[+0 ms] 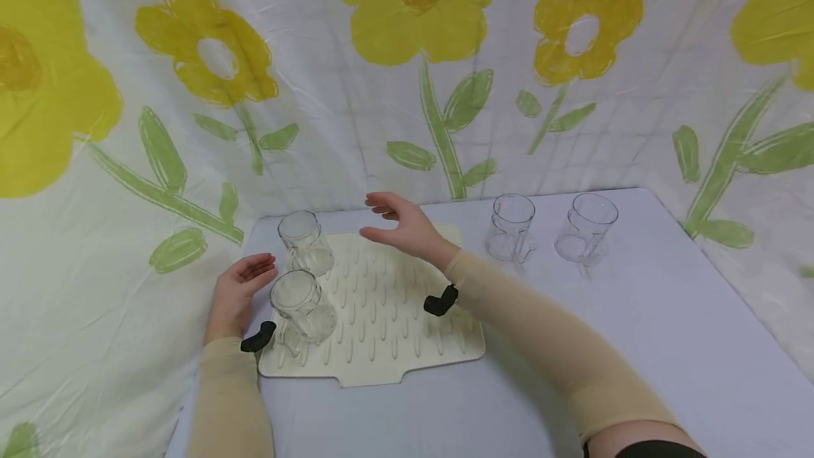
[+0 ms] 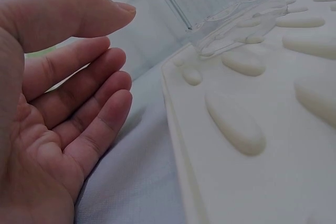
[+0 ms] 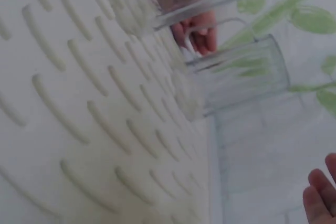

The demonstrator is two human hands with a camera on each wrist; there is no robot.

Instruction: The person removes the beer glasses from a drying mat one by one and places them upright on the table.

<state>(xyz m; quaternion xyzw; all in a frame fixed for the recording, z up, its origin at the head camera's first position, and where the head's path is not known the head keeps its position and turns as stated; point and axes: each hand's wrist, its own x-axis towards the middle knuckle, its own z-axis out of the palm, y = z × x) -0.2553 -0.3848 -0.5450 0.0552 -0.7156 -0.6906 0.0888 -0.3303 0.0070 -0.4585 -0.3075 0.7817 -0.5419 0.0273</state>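
Two clear glass mugs stand upright on the left part of a cream drying mat (image 1: 375, 366) with raised ridges. The far mug (image 1: 304, 239) is near the mat's back left corner, the near mug (image 1: 305, 309) in front of it. My left hand (image 1: 237, 295) rests by the mat's left edge, beside the mugs, its fingers relaxed and holding nothing. Above the far part of the mat hovers my right hand (image 1: 407, 226), thumb apart from the fingers, nothing between them. In the left wrist view the left palm (image 2: 52, 145) faces the mat's edge.
Two more glass mugs, one (image 1: 511, 226) and another (image 1: 586, 228), stand upright at the back right of the white table (image 1: 636, 345). Behind the table hangs a white curtain (image 1: 331, 126) printed with yellow flowers.
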